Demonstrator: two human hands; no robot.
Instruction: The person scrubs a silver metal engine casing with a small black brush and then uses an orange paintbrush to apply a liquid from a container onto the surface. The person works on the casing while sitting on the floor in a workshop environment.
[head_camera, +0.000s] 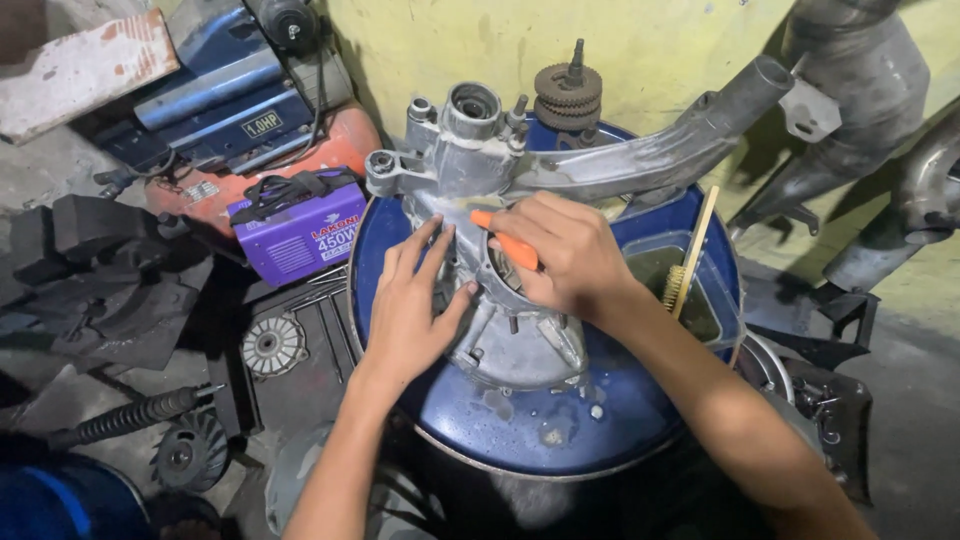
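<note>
A grey metal engine casing (520, 170) with a long arm lies on top of a blue drum (560, 430). My left hand (412, 300) rests flat with spread fingers on the casing's left side. My right hand (560, 250) is closed around an orange-handled tool (505, 243), its tip pointed at the casing's round opening. A stack of dark gears (567, 95) stands on a shaft behind the casing.
A brush with a wooden handle (690, 255) leans in a blue tub of murky liquid (690, 290) on the drum's right. On the floor at left lie a purple welding machine (300, 232), an orange and blue compressor (240, 100), a round metal plate (272, 345) and a coil spring (125, 418). Exhaust pipes (860, 110) stand at right.
</note>
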